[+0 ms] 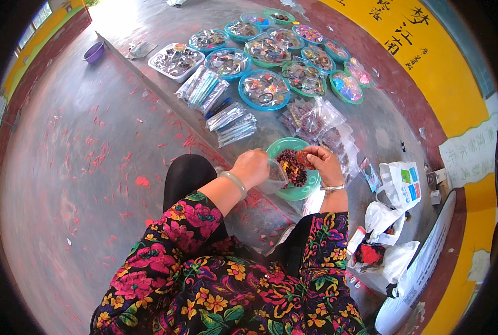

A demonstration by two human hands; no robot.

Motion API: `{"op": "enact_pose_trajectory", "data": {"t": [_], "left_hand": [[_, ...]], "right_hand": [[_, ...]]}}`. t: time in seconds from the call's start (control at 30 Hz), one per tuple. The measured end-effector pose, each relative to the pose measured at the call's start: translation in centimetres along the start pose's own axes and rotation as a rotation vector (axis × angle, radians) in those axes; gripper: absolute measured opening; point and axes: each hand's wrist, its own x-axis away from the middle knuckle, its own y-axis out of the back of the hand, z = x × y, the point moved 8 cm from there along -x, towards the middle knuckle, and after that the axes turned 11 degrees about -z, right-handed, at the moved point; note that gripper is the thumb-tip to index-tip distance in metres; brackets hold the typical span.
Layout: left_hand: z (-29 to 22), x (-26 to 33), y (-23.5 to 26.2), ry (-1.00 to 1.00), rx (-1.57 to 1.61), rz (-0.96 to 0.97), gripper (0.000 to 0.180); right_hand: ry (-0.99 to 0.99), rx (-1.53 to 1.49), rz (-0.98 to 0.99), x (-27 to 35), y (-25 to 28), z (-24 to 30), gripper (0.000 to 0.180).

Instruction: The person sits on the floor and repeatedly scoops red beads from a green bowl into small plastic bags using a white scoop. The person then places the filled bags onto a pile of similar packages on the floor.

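Concrete ledge, green bowl (310, 190) of dark-red beads (292, 166)

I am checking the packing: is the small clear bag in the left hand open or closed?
Open. The left hand holds the clear bag with its mouth spread beside the green bowl.

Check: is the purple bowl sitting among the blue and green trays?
No, the purple bowl sits alone on the floor, well left of the trays.
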Motion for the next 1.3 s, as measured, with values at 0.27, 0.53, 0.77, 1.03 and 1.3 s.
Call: {"op": "enact_pose_trajectory", "data": {"t": [0.27, 0.53, 0.77, 1.03, 1.3], "left_hand": [[-0.2, -0.1, -0.5, 0.043, -0.011, 0.046, 0.021], [-0.8, -0.5, -0.7, -0.047, 0.126, -0.038, 0.018], [-1.0, -0.7, -0.5, -0.058, 0.212, -0.066, 0.014], [-0.6, -1.1, 1.1, -0.036, 0.265, -0.133, 0.011], [-0.1, -2.4, 3.4, 0.199, 0.697, 0.029, 0.011]], "right_hand": [[0.082, 0.048, 0.124, 3.0, -3.4, 4.7, 0.019], [0.077, 0.242, 0.247, 3.1, -5.8, 3.3, 0.019], [0.276, 0.527, 0.243, 2.4, -7.0, 1.5, 0.022], [0.215, 0.305, 0.024, 1.6, -3.7, 3.1, 0.033], [-0.027, 0.255, 0.227, 0.4, -2.7, -2.6, 0.055]]}}
